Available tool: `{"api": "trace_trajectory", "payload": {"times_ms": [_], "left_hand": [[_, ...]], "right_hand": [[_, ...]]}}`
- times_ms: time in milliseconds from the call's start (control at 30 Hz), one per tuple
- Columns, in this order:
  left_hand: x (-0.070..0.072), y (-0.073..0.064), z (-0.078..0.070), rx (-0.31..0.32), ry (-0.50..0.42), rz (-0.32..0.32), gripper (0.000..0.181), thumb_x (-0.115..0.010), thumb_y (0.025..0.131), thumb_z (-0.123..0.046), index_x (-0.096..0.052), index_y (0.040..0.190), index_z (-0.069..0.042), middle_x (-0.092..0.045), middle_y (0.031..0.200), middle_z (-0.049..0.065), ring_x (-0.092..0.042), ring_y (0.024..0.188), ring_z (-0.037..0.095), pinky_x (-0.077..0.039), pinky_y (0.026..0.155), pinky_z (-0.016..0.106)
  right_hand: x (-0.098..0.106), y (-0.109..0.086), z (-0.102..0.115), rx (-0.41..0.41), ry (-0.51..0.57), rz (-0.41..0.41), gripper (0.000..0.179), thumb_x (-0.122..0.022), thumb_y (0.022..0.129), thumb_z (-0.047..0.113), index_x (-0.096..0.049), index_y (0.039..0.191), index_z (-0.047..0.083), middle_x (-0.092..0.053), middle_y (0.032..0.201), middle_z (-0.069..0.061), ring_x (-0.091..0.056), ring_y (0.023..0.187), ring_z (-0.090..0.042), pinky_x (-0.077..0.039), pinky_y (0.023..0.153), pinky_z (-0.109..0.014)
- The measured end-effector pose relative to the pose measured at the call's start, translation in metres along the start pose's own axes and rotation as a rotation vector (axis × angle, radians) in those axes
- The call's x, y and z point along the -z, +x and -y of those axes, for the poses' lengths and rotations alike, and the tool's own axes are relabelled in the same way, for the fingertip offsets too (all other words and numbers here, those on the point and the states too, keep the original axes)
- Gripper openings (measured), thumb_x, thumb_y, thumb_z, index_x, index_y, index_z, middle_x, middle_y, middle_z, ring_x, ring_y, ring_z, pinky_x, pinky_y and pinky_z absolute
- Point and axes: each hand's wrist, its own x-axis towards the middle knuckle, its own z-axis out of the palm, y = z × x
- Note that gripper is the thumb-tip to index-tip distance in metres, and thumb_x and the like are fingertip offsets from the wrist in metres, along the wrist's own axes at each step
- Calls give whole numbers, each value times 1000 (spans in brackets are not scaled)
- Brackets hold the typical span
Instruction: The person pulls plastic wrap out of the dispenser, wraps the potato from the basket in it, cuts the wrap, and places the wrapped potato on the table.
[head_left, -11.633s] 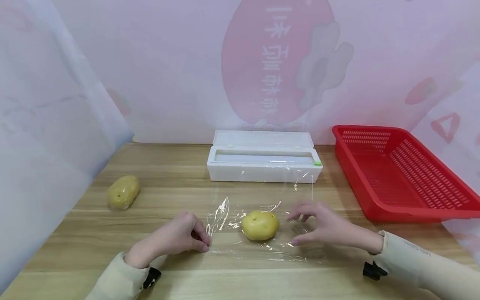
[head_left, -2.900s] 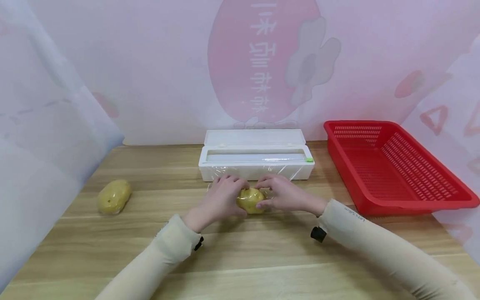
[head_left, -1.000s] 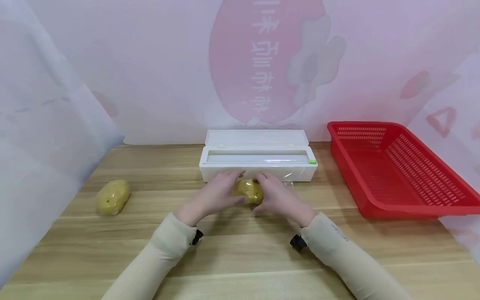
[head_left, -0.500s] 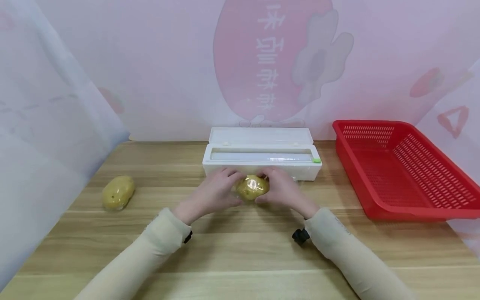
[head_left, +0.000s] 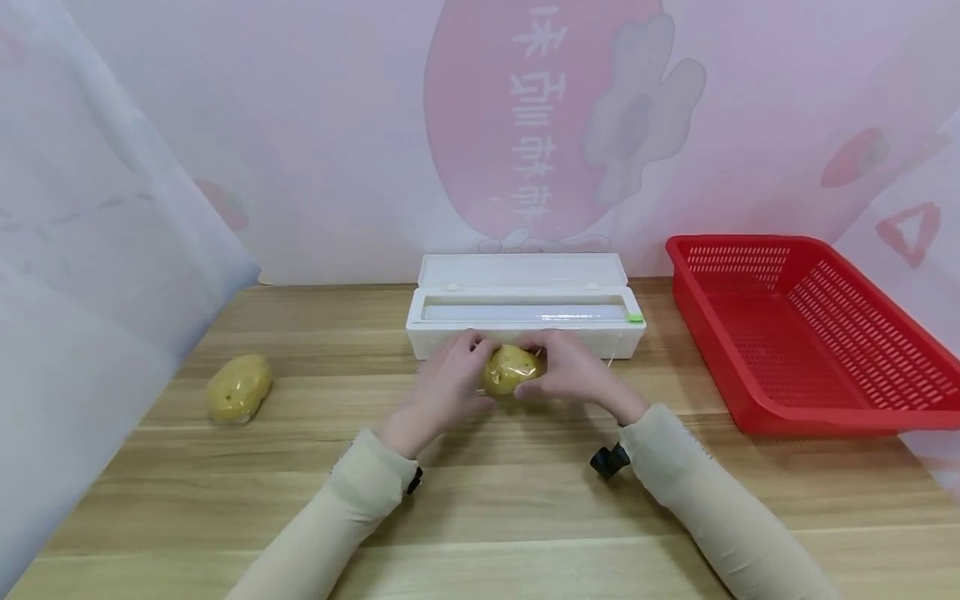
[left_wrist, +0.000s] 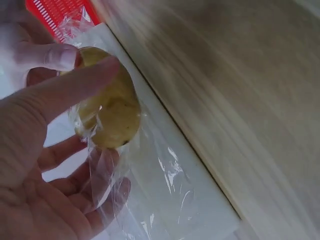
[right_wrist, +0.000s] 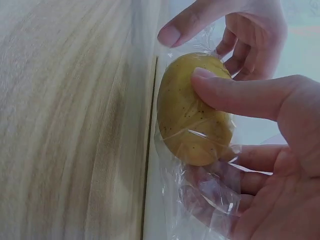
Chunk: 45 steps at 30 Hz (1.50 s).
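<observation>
Potato [head_left: 507, 372] sits between our left hand [head_left: 448, 377] and right hand [head_left: 577, 367], fingers [right_wrist: 260, 158] gripping it, probably so we keep the film [left_wrist: 171, 172] snug.

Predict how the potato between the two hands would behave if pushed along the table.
The potato would probably roll unevenly, given its rounded, oblong shape. Its glossy film may make it slippery. The loose, wrinkled film would likely crumple.

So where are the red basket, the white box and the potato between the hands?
Basket [head_left: 783, 350], head view: on its bare floor.
Box [head_left: 522, 270], head view: on its open lid.
Potato [right_wrist: 182, 115], right wrist view: on the side facing the camera.
</observation>
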Motion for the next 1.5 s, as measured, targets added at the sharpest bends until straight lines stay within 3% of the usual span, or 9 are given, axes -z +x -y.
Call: {"api": "trace_trajectory", "payload": {"times_ms": [200,400,500,633,900,1067,1167,1500], "left_hand": [[-3,3,1,-3,95,-64,61,-88,66,-13,-61,120,-2,-63,115,15,-59,105,32,-44,93,49],[-1,5,4,23,113,-31,62,-88,69,-21,-61,123,-6,-66,116,9,-58,108,29,-40,96,50],[-1,4,6,32,90,-10,61,-90,69,-23,-61,121,-9,-67,116,8,-58,107,28,-38,96,50],[-1,4,6,45,77,3,65,-91,69,-32,-61,123,-11,-67,118,7,-57,105,27,-33,97,54],[1,5,7,41,95,-2,67,-89,71,-39,-60,123,-10,-68,116,6,-55,101,25,-29,98,55],[0,5,9,29,83,-10,61,-87,73,-40,-61,120,-12,-69,114,4,-56,97,25,-29,95,57],[1,5,8,26,71,-17,60,-87,74,-41,-62,120,-12,-69,114,4,-55,96,25,-28,95,57],[1,5,8,46,59,-15,61,-87,73,-41,-63,121,-11,-70,113,4,-56,94,25,-29,94,55]], "right_hand": [[3,-2,0,5,1,37,46,-87,76,14,-66,116,6,-66,103,0,-60,88,-19,-50,76,-35],[5,-3,2,-33,-1,6,54,-85,79,19,-59,122,2,-63,110,-5,-59,99,-19,-50,86,-37],[4,-3,1,-45,-20,-8,66,-91,72,24,-56,124,3,-62,114,-6,-58,103,-20,-48,91,-38],[1,-2,-1,-4,-97,-11,78,-96,62,22,-53,124,3,-61,114,-5,-58,102,-20,-47,93,-40],[0,-3,2,33,-241,-85,66,-94,66,16,-52,116,7,-60,105,-7,-56,96,-23,-49,84,-41],[0,-7,7,44,-448,-149,60,-93,67,29,-59,113,13,-54,106,-7,-49,100,-26,-45,84,-46],[1,-9,9,95,-545,-202,58,-94,65,31,-65,112,12,-52,105,-7,-48,99,-27,-43,84,-47],[4,-8,11,194,-471,-219,54,-95,63,14,-64,106,3,-59,102,-7,-57,91,-22,-51,81,-38]]}}
